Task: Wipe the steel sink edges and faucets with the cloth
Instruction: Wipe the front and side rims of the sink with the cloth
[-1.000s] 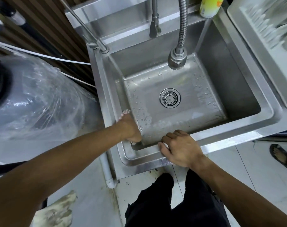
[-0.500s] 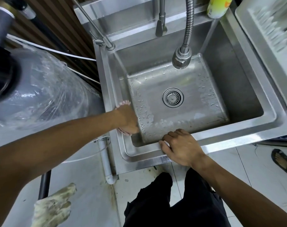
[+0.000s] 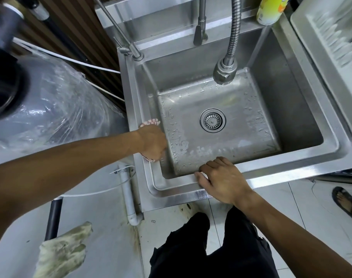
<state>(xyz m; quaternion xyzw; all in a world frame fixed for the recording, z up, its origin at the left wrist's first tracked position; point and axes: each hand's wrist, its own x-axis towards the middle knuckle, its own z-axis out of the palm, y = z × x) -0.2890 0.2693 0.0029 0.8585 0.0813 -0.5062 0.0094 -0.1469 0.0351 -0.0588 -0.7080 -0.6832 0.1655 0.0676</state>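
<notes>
Left hand clenches the checked cloth against the left edge of the steel sink, mid-wipe. Right hand lies open, flat on the front edge, grasping nothing. Judged next: continue toward the back-left corner and faucets.

No readable text anywhere in view.

The yellow-green bottle at the far right corner of the sink carries a printed label with an orange patch, but it is cut off by the top edge and too blurred for any letters or brand to be made out. The steel of the sink, the faucets and the plastic-wrapped tank on the left show no markings, numbers or signs that can be read.
</notes>
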